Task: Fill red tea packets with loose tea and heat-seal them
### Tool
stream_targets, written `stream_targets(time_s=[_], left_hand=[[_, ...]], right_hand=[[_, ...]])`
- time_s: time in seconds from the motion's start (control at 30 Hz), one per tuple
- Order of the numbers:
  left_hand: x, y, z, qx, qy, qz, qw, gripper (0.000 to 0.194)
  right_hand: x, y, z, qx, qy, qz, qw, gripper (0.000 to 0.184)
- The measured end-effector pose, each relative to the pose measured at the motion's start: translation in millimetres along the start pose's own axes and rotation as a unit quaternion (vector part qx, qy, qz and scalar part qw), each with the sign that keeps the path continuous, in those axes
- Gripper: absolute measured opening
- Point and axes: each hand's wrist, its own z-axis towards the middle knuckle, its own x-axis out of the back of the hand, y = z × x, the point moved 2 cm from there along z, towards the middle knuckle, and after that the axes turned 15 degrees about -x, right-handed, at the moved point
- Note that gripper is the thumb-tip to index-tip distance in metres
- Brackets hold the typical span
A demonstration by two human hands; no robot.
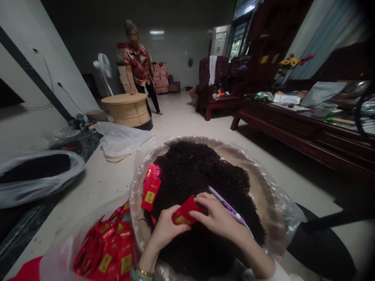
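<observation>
My left hand (168, 228) is closed on the left end of a small red packet (185, 212) with gold print. My right hand (215, 214) grips the packet's other end, fingers over the top. Both hands are above a heap of dark, dry, tea-like leaves (193, 168) in a wide round tray (265, 191) lined with clear plastic. A slim purple-and-white tool (227, 205) lies on the leaves beside my right hand, partly hidden by the forearm. Flat red packets (151, 189) rest at the heap's left edge.
Left of the tray, a clear plastic bag (63, 249) holds many red packets (111, 249). Another bag of dark leaves (38, 168) is farther left. A person (139, 64) stands behind a round wooden drum-shaped piece (125, 111). A long dark wooden table (293, 136) runs along the right.
</observation>
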Motion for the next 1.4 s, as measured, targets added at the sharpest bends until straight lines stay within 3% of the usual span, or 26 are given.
stream_targets(time_s=[0.13,0.3,0.47,0.53,0.63,0.73,0.93,1.03,1.17,1.33,1.4], left_hand=[[-7.8,6.6,-2.9,0.002,0.002,-0.007,1.0,0.039],[-25.0,2.8,-7.9,0.08,-0.069,-0.211,0.972,0.038],[-32.2,2.0,-9.2,0.092,-0.005,-0.261,0.961,0.038],[-34.0,3.8,-9.4,0.082,0.019,-0.264,0.961,0.035],[-35.9,5.6,-10.5,0.05,0.047,-0.244,0.967,0.028],[-36.9,3.2,-14.1,0.026,0.066,-0.229,0.971,0.032],[-36.6,-6.7,-21.7,0.024,0.092,-0.205,0.974,0.04],[-38.4,-4.8,-21.2,0.002,0.088,-0.209,0.974,0.049],[-40.8,0.5,-21.0,-0.005,0.057,-0.2,0.978,0.045],[-40.1,-1.1,-23.8,0.019,0.055,-0.199,0.978,0.042],[-40.2,-2.1,-24.1,0.019,0.061,-0.2,0.978,0.041]], right_hand=[[-8.3,2.7,4.9,-0.056,-0.027,0.0,0.998,0.028],[-13.9,6.6,5.8,-0.014,-0.066,0.033,0.997,0.034],[6.2,8.7,-0.7,0.005,0.021,0.013,1.0,0.014],[10.9,4.4,-4.8,0.015,0.025,-0.027,0.999,0.011],[10.5,-3.5,-10.8,0.045,-0.023,-0.064,0.997,0.007],[9.1,-5.6,-16.6,0.084,-0.043,-0.071,0.993,0.01],[12.4,-4.6,-28.7,0.104,0.042,-0.089,0.99,0.03],[9.0,-12.6,-31.5,0.106,-0.008,-0.094,0.99,0.025],[4.3,-18.1,-31.8,0.141,-0.093,-0.066,0.983,0.01],[6.6,-8.8,-29.8,0.098,0.003,-0.076,0.992,0.027],[4.2,-8.1,-30.2,0.089,0.01,-0.098,0.991,0.028]])
